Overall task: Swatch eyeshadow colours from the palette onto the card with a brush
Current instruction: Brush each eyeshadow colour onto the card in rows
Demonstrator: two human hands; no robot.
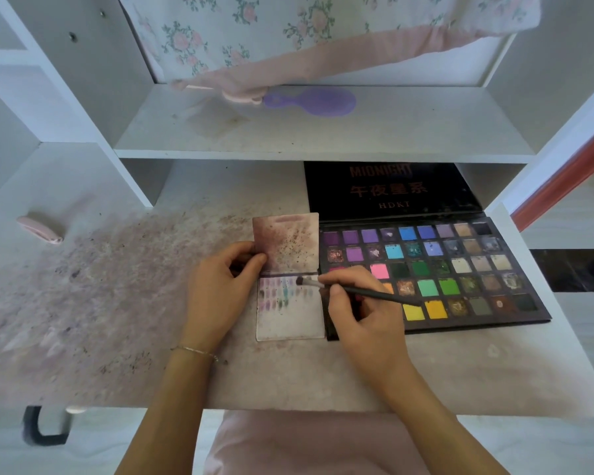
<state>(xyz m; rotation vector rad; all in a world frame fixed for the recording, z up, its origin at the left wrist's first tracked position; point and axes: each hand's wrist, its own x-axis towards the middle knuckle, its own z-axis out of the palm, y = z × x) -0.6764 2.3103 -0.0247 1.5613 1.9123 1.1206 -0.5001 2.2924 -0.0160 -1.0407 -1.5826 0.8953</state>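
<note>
Lying open on the surface (117, 303), the palette (460, 269) shows "MIDNIGHT" and "HDKT" on its lid. Beside it, touching, lies the card (288, 323), its left edge pinched by the left hand (216, 289). The right hand (360, 313) pinches the brush (367, 294), tip on the card.

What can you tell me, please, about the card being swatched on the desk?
The card is a pale, folded rectangle lying open on the desk, its right edge against the eyeshadow palette. The upper half is stained mauve and speckled with dark powder; the lower half carries short rows of purple, teal and grey swatches. The left hand pinches its left edge at the fold, while the brush in the right hand has its tip on the lower half.
</note>
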